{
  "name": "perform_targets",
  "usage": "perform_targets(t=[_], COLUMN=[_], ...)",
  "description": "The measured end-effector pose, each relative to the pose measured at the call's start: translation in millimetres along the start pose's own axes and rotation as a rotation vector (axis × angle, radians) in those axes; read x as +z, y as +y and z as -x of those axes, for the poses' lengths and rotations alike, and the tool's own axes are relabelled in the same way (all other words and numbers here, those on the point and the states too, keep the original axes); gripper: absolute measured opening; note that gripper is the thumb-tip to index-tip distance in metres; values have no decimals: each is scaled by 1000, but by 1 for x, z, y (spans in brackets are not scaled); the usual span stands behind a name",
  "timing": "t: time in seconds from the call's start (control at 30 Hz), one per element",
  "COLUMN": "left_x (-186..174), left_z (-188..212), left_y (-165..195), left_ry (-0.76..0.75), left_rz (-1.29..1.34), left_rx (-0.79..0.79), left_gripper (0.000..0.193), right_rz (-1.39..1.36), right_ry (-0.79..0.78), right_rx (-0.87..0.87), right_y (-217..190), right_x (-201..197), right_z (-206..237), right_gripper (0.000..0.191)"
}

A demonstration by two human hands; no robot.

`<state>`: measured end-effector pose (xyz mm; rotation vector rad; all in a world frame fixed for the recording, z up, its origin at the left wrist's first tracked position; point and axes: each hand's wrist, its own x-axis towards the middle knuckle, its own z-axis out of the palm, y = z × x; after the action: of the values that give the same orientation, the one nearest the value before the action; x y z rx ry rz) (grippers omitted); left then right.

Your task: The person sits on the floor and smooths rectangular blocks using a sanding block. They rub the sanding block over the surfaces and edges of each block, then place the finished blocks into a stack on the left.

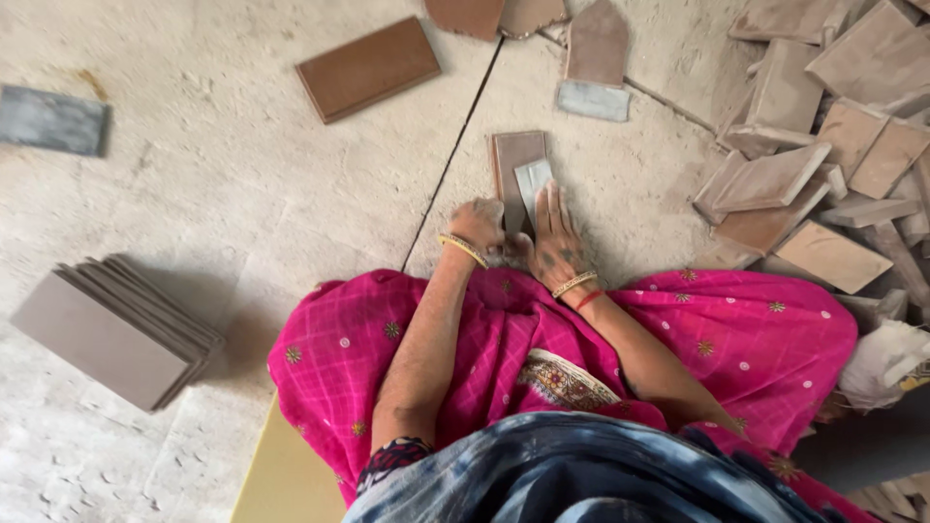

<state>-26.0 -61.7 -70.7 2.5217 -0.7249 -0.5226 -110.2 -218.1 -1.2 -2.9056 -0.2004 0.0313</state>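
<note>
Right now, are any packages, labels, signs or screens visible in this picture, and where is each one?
None in view. There are only plain things: a brown tile with a small grey sheet on it under the right hand, beside the left hand, and loose tiles heaped on the right.

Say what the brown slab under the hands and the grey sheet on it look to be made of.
Brown slab: probably fired clay or ceramic tile, matte, flat, dust-coated. Grey sheet under the right hand: possibly abrasive paper or cloth; thin, dull, too small to tell.
</note>
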Motion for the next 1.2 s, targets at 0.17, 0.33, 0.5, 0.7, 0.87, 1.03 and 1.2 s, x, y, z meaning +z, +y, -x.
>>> perform_targets(t=[0.17,0.33,0.5,0.7,0.87,1.03,1.2], left_x=[-10,-24,-25,-44,-63,-71,-48], left_z=[3,5,9,11,20,20,8], left_y=[9,7,-8,-7,7,6,-1], left_ry=[-261,-34,154,-182,-220,-338,-349], left_rz=[-20,-92,-48,-121,-67,-76,-32], left_rx=[-101,74,-118,-134,-194,-283,-267], left_gripper=[51,74,49,36,33,36,42], right_rz=[-94,290,84,387,93,589,121], right_ry=[58,125,161,101,27,78,-62], right_rx=[-9,-68,-177,-252,-224,-321,-323], right_y=[10,13,4,-6,7,4,11], right_x=[1,1,0,10,10,3,9], right_z=[-56,-84,-84,-88,-102,-69,-60], right_gripper=[84,82,76,69,76,71,76])
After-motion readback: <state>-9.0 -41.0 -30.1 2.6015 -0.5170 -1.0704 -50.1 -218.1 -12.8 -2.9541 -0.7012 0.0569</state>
